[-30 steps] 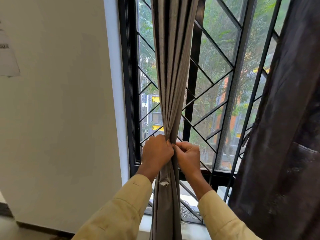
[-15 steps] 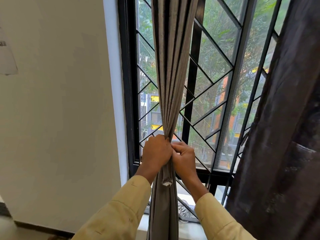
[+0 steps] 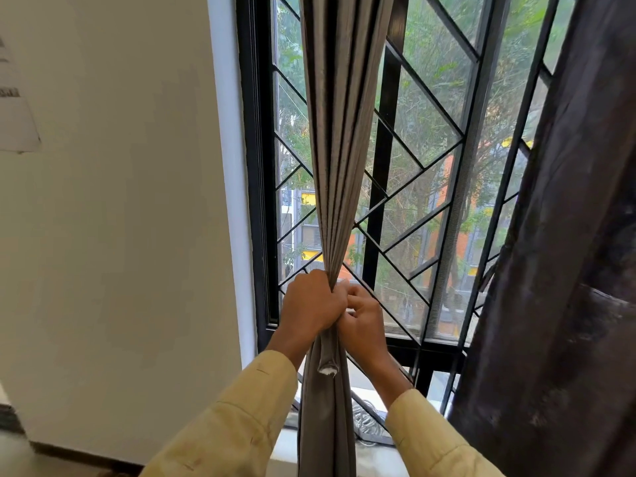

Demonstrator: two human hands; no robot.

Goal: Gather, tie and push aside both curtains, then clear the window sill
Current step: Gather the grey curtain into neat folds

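Before the window grille [image 3: 380, 173], the left hand [image 3: 311, 302] still grips the gathered grey curtain [image 3: 344, 149]; the right hand [image 3: 363, 321], a fist a second ago, now pinches the bunch with curled fingers. Tying seems begun; the dark curtain [image 3: 568, 270] right of the grille hangs loose.

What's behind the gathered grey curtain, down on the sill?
Behind the grey curtain stands the black window grille. On the sill, a grey coiled thing, perhaps a cable, shows right of the folds. The sill directly behind the cloth is hidden.
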